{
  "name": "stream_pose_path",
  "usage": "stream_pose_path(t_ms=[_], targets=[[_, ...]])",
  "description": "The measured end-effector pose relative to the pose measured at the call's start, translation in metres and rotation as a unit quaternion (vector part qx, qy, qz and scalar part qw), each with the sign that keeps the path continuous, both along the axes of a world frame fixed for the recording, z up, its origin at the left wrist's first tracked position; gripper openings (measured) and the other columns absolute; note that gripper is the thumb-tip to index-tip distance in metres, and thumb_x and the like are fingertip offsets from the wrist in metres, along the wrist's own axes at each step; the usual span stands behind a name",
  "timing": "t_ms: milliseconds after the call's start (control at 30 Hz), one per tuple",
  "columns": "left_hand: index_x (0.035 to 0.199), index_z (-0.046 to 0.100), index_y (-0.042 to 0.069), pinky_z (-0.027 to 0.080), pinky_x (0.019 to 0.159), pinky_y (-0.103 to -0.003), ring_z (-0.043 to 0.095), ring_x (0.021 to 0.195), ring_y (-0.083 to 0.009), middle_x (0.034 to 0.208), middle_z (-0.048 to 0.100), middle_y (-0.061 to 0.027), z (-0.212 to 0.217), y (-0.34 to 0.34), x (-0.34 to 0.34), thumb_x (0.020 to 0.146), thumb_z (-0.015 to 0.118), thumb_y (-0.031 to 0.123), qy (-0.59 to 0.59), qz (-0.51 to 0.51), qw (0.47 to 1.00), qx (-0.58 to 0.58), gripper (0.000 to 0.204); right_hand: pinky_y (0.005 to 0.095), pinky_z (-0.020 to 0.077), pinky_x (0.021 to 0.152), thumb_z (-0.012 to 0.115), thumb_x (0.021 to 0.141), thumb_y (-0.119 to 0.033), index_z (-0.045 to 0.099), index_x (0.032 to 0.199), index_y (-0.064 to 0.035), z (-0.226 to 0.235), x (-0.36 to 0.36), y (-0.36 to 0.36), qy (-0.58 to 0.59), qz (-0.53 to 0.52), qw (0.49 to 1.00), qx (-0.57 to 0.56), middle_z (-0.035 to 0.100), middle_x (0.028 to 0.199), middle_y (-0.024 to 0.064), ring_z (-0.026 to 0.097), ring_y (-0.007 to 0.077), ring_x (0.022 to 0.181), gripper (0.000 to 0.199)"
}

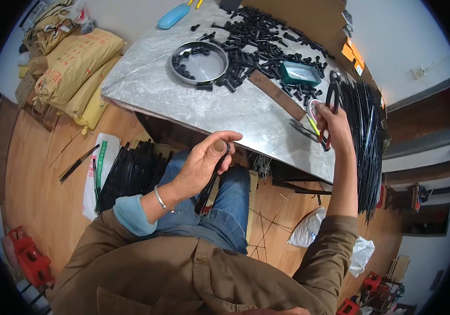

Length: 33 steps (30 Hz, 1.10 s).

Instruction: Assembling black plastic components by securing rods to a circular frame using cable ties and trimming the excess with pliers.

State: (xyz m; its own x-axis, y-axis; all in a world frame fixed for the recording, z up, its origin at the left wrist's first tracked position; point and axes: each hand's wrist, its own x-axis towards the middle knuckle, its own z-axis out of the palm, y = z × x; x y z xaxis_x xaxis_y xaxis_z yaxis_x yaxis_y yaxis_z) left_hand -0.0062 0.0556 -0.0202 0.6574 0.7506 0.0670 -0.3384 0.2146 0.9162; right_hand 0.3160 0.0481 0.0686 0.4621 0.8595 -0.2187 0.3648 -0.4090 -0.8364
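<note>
At the table's front edge, my left hand [198,165] is closed around a thin black strip [217,170], which hangs down toward my lap; its far end is hard to make out. My right hand [334,126] grips pliers [333,90] with dark jaws pointing up, above the right side of the table. Beside it lie a small round white-and-red object [313,109], a yellow-green stick [313,126] and a dark metal tool [302,129]. A flat brown bar [276,95] rests nearby. The round metal tray [227,62] holds several small black parts.
Black bolt-like pieces [259,39] are heaped on the grey table [146,79] around a green box [299,74] of thin silvery pieces. Long black strips [364,131] hang over the right edge. More black strips [133,170] stand left of my legs. Yellow sacks [78,65] are piled at left.
</note>
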Motion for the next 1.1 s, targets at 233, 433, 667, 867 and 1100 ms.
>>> stream_pose_path(t_ms=[233, 433, 667, 867, 1100], targets=[[0.122, 0.053, -0.002, 0.041, 0.064, -0.022, 0.047, 0.075, -0.0078, 0.097, 0.044, -0.0040, 0.004, -0.007, -0.008, 0.099, 0.039, 0.049, -0.013, 0.060, 0.998, 0.035, 0.059, 0.0256, 0.0344, 0.054, 0.058, 0.093, -0.028, 0.050, 0.081, -0.0065, -0.046, -0.116, -0.032, 0.320, 0.168, 0.929, 0.077, 0.044, 0.067, -0.0002, 0.039, 0.0100, 0.056, 0.026], [0.117, 0.058, -0.002, 0.041, 0.070, -0.023, 0.046, 0.077, -0.0077, 0.096, 0.047, -0.0023, 0.005, -0.014, -0.028, 0.100, 0.036, 0.045, -0.023, 0.116, 0.991, 0.059, 0.054, 0.0251, 0.0358, 0.055, 0.058, 0.093, -0.030, 0.050, 0.079, -0.0064, -0.063, -0.194, -0.033, 0.442, 0.174, 0.875, 0.094, 0.044, 0.069, -0.0008, 0.041, 0.0091, 0.059, 0.029], [0.116, 0.059, -0.001, 0.042, 0.069, -0.023, 0.047, 0.077, -0.0072, 0.095, 0.047, -0.0022, 0.002, -0.019, -0.043, 0.101, 0.035, 0.045, -0.023, 0.151, 0.988, 0.039, 0.054, 0.0244, 0.0392, 0.056, 0.062, 0.091, -0.028, 0.054, 0.081, -0.0054, -0.058, -0.229, -0.035, 0.386, 0.158, 0.899, 0.130, 0.052, 0.069, 0.0020, 0.045, 0.0095, 0.060, 0.026], [0.116, 0.060, 0.002, 0.042, 0.063, -0.017, 0.047, 0.071, -0.0022, 0.094, 0.044, 0.0003, -0.004, -0.020, -0.045, 0.099, 0.041, 0.043, -0.052, 0.156, 0.985, 0.043, 0.048, 0.0245, 0.0396, 0.056, 0.062, 0.091, -0.028, 0.056, 0.082, -0.0059, -0.060, -0.230, -0.035, 0.318, 0.159, 0.927, 0.120, 0.053, 0.069, 0.0008, 0.048, 0.0100, 0.061, 0.025], [0.120, 0.058, 0.003, 0.042, 0.063, -0.017, 0.044, 0.071, -0.0022, 0.091, 0.044, 0.0023, -0.002, -0.021, -0.048, 0.099, 0.041, 0.043, -0.046, 0.152, 0.987, 0.032, 0.049, 0.0237, 0.0379, 0.056, 0.061, 0.093, -0.027, 0.058, 0.082, -0.0062, -0.059, -0.235, -0.035, 0.302, 0.147, 0.935, 0.114, 0.052, 0.068, -0.0005, 0.048, 0.0093, 0.062, 0.024]])
